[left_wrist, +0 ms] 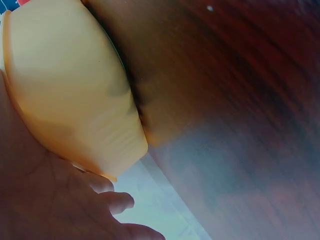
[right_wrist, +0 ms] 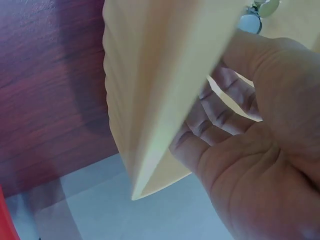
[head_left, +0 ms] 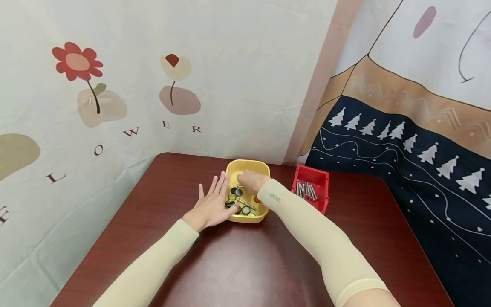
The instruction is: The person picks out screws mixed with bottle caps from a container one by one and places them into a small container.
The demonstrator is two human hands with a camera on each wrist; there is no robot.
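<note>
A yellow bin (head_left: 245, 219) stands on the table, holding several round bottle caps (head_left: 245, 210) and a long silver bolt (head_left: 246, 204). My left hand (head_left: 211, 207) lies against the bin's left side, fingers straight and spread, thumb over the near left rim. In the left wrist view its palm and fingers border the bin's outer wall (left_wrist: 75, 90). My right hand (head_left: 254, 181) reaches down into the far part of the bin with bent fingers. Another small metal piece (head_left: 240, 186) shows beside its fingertips. In the right wrist view the bin wall (right_wrist: 165, 90) hides the fingertips, so any grip is unclear.
A red bin (head_left: 322, 192) with several silver bolts (head_left: 305, 190) stands to the right of the yellow one. The dark red wooden table (head_left: 238, 264) has its far edge close to a patterned cloth backdrop (head_left: 245, 85).
</note>
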